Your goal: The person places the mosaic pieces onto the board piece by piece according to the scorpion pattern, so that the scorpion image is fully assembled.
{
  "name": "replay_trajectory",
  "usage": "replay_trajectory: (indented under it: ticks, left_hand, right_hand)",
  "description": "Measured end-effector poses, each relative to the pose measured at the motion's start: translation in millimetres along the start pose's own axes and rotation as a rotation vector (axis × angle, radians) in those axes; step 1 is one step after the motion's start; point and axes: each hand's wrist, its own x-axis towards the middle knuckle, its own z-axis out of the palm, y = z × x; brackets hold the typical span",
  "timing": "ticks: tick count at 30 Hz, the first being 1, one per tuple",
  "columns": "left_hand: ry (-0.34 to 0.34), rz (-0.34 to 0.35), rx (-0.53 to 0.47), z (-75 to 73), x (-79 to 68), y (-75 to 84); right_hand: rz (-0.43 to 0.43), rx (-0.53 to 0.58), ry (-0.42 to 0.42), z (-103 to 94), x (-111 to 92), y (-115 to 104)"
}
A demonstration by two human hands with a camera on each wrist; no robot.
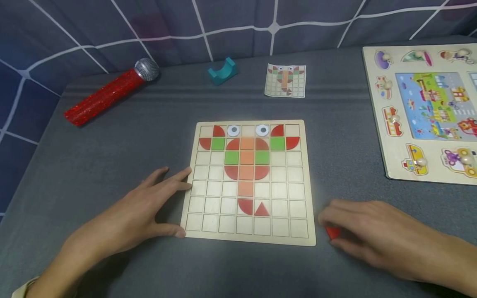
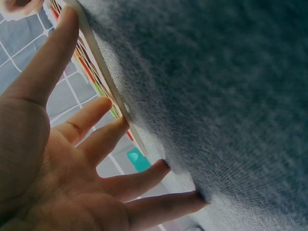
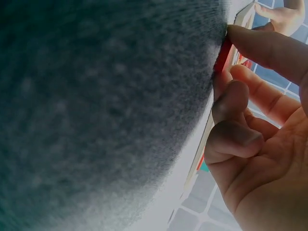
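Note:
A wooden grid board [image 1: 228,224] lies flat in the middle of the head view. Set in its squares are red quarter circles, green squares [image 1: 232,157], orange squares [image 1: 246,172], two eye discs [image 1: 262,130] and a red triangle [image 1: 262,210]. Fingers spread, my left hand [image 1: 143,213] touches the board's left edge with thumb and fingertips. Right of the board, my right hand [image 1: 380,238] pinches a small red piece [image 3: 223,57] between thumb and finger, down at the table surface. The hand covers part of this piece, so its full shape is hidden.
Behind the board lies a small printed pattern card [image 1: 275,87]. A teal curved block [image 1: 223,73] and a red glittery microphone [image 1: 108,96] are at the back left. A wooden knob puzzle [image 1: 378,136] lies at the right. A dark tiled-pattern cloth [image 1: 238,41] borders the grey table.

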Motion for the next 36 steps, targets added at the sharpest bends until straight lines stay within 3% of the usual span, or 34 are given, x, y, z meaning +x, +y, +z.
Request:
replay_trajectory:
  ticks: [6, 15, 24, 36]
  left_hand:
    - [0.014, 0.015, 0.006, 0.5, -0.9, -1.1]
    - [0.010, 0.009, 0.010, 0.2, -0.5, -1.7]
    - [0.001, 0.005, 0.006, 0.1, -0.5, -2.0]
    - [-0.015, -0.009, 0.000, -0.8, 1.2, -1.1]
  right_hand:
    - [-0.077, -0.025, 0.076, -2.3, 3.2, -6.3]
    - [-0.185, -0.048, 0.153, -5.1, 23.1, -19.8]
    - [-0.039, -0.127, 0.104, -7.2, 18.1, -17.6]
    - [-0.047, -0.100, 0.143, -2.7, 18.1, -21.7]
